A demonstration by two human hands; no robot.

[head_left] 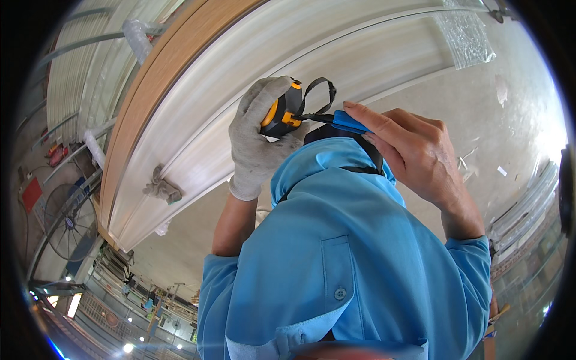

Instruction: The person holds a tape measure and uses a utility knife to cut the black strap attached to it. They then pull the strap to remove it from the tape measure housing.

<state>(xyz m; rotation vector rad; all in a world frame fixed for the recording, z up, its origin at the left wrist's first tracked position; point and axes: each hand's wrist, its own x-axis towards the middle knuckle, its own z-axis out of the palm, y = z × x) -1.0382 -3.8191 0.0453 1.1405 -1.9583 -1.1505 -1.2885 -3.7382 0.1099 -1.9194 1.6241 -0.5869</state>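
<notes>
**Gloved left hand round a tape measure, bare right hand at a blue tool**

Left hand [255, 132], in a grey glove, curls its fingers and thumb about the black-and-orange tape measure [279, 115], up in front of the chest. Right hand [414, 149] pinches a blue-handled tool [350, 123] between thumb and forefinger; its dark end reaches the case, contact likely, exact kind unclear.

Handling, by judgement: case stiff and compact, modest heft, probably grippy rather than slick; would take a knock. Best hold is round the broad sides, fingers off the orange front part. Black strap [332, 96] looks soft and pliable, apt to swing.

In the way: strap loop stands just beside the tool's dark end; glove covers much of the case. Blue shirt [360, 240] crowds close below.

Around: long pale panel [198, 132] with brown board [144, 84] along it; spare glove [163, 187] lying on the panel; clear plastic wrap [468, 39] at upper right; fan [69, 222] well apart, far left.
</notes>
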